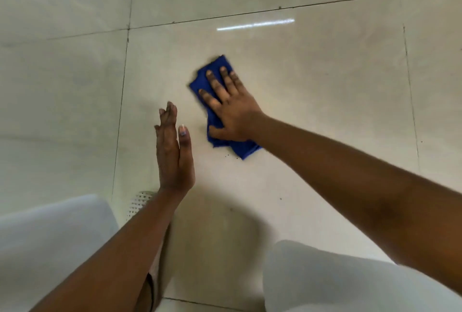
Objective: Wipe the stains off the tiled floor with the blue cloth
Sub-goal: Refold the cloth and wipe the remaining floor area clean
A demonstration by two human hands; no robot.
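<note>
the blue cloth (202, 84) lies near the middle of one large tile of the tiled floor (325, 74), well apart from the dark grout lines that border that tile on the left, the far side and the right — bare glossy tile lies open on every side of it. the floor is pale cream, smooth and shiny, with a bright streak of reflected light beyond the cloth and a few small dark specks (228, 155) just beside the cloth's near corner. the cloth is a soft, folded rectangle, its corners showing past the hand at the far end and the near end. the right hand (232, 109) lies flat on top of it, palm down, fingers (212, 79) spread apart and pressed onto the fabric, the arm reaching in straight from the lower right. the left hand (173, 154) is held edge-on just left of the cloth, fingers straight and together, thumb alongside, holding nothing; whether it touches the floor cannot be told. pale trouser-clad knees (50, 236) frame the bottom corners.
</note>
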